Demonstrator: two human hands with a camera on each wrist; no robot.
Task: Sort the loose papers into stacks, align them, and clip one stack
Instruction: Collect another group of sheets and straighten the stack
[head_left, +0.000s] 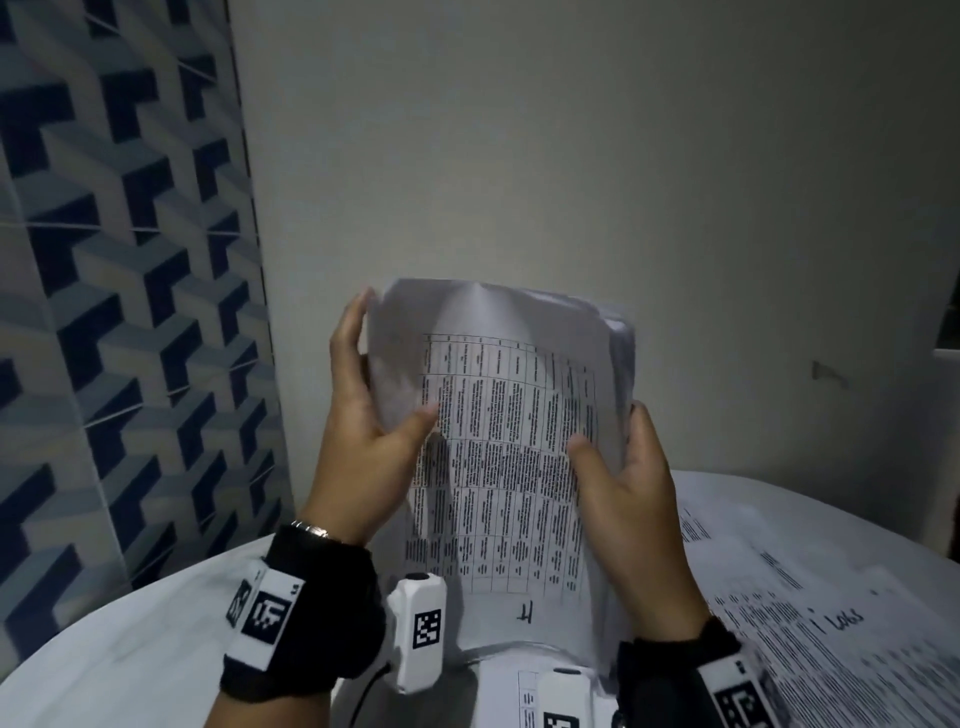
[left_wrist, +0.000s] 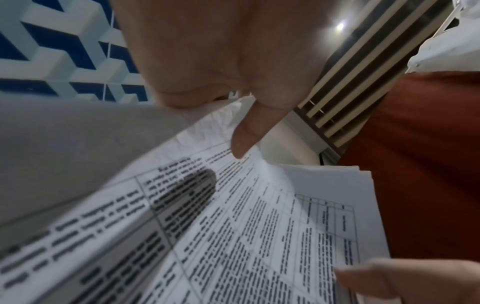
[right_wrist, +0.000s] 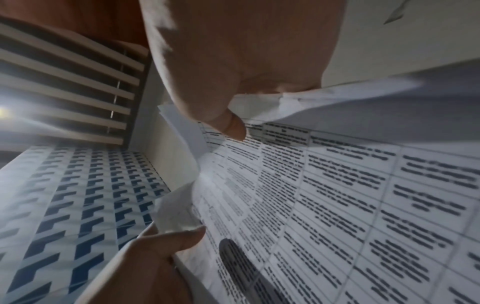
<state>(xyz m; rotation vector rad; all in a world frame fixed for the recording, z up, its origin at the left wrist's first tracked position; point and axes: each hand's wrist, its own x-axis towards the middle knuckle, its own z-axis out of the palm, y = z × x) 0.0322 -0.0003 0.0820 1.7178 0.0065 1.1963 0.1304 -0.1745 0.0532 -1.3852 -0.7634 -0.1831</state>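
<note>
I hold a stack of printed papers (head_left: 509, 447) upright above the round white table (head_left: 130, 639), its front sheet a ruled table of text with its lower edge near the tabletop. My left hand (head_left: 374, 415) grips the stack's left edge, thumb on the front and fingers behind. My right hand (head_left: 618, 467) grips the right edge the same way. The stack's top bows and its sheets sit unevenly. In the left wrist view my left thumb (left_wrist: 246, 135) presses the papers (left_wrist: 233, 226). In the right wrist view my right thumb (right_wrist: 231, 125) lies on the sheet (right_wrist: 337, 195).
More printed sheets (head_left: 831, 613) lie spread over the table's right side, one with handwriting. Another sheet (head_left: 527, 696) lies near the front edge under my wrists. A plain wall (head_left: 571, 156) stands behind, and a blue patterned panel (head_left: 119, 286) to the left.
</note>
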